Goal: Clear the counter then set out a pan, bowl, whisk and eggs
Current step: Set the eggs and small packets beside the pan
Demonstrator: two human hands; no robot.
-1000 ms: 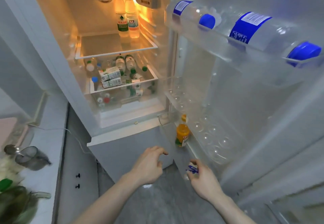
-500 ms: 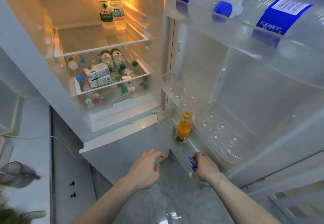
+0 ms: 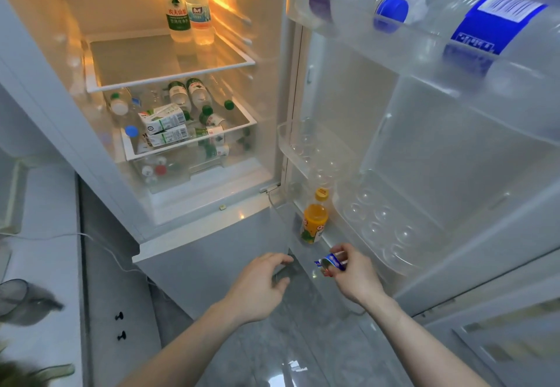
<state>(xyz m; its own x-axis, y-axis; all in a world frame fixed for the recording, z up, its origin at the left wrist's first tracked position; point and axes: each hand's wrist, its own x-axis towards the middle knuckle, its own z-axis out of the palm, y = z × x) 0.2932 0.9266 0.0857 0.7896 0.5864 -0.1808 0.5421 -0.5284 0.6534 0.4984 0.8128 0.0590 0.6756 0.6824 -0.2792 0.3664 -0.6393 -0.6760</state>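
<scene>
left hand (image 3: 257, 288): fingers curled on lower white fridge door edge (image 3: 212, 265) | right hand (image 3: 353, 277): pinching small blue-white packet (image 3: 331, 261) just below orange juice bottle (image 3: 315, 220)

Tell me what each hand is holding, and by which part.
The right hand pinches a small blue-and-white packet by its near end. The left hand curls around the lower fridge door's top corner.
</scene>
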